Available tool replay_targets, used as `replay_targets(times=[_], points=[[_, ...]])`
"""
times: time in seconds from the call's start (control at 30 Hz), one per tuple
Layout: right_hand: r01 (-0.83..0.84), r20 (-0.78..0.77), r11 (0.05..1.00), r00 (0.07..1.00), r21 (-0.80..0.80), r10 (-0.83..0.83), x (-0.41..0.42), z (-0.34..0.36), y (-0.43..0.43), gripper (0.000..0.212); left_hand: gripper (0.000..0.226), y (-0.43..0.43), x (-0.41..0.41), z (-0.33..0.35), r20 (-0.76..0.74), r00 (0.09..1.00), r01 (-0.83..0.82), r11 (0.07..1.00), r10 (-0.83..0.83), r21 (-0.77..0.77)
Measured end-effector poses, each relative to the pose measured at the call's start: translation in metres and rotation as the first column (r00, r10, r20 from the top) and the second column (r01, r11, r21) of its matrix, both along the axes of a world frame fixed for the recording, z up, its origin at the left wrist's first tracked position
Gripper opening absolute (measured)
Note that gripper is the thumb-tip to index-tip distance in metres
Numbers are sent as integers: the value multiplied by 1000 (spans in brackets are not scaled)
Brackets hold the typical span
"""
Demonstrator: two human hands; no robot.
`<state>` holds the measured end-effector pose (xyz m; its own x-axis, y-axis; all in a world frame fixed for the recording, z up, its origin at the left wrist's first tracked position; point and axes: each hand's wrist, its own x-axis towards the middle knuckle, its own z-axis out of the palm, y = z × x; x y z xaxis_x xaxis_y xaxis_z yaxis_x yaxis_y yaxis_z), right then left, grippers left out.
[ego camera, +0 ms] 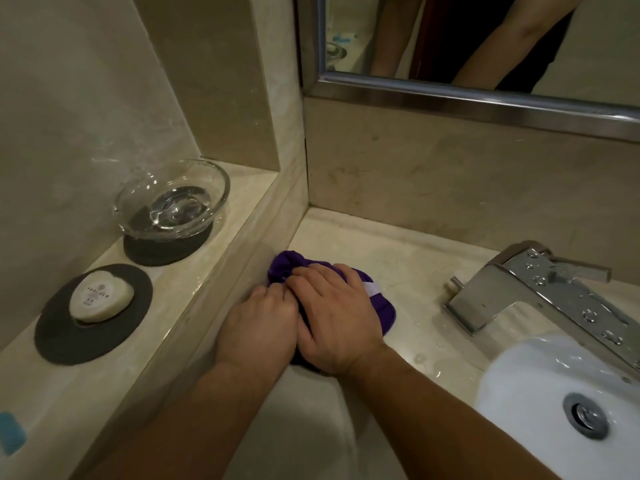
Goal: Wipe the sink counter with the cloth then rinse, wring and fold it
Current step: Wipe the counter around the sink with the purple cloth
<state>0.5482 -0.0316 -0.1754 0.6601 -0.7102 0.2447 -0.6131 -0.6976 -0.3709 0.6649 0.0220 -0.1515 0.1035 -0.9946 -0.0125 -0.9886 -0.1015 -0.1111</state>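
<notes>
Cloth [379,308]: purple, bunched into a wad with a pale stripe showing on its right side. It lies on the sink counter [426,268], in the back left corner where the counter meets the raised ledge [221,271], left of the faucet and basin.

Right hand [337,318]: palm down on top of the cloth, fingers laid nearly flat and spread across the wad, pointing toward the ledge. It presses the fabric to the stone rather than closing round it.

Left hand [259,323]: just beside the right and touching it, at the cloth's left edge against the ledge face. Fingers are curled and the tips are hidden under the knuckles, so I cannot tell whether they pinch fabric or only rest against it.

Counter surface: beige marble, glossy with a wet sheen near the faucet [540,292], which is square chrome and beaded with droplets. White basin [533,393] at lower right, metal drain [586,415] visible.

Ledge, far to near: clear glass dish [173,199] on a dark round mat [162,252]; wrapped soap [101,299] on a second dark mat [65,341]; a blue item [12,433] at the left frame edge, unidentifiable.

Mirror [485,36], steel-framed, on the back wall above the counter.
</notes>
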Motion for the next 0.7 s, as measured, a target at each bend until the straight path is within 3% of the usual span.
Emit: replay_targets(times=[0.37,0.57,0.7], points=[[37,7,999,999,-5,-37,2,2,-36,44,30,-45,-4,9,-19,998,-58,997,59,49],[-40,-287,995,956,91,65,-10,29,-51,53,26,-55,-4,29,-152,980,-107,982,130,154],[89,-389,993,920,73,-54,-30,60,-43,47,15,-51,-8,53,-208,966,-129,984,153,123]])
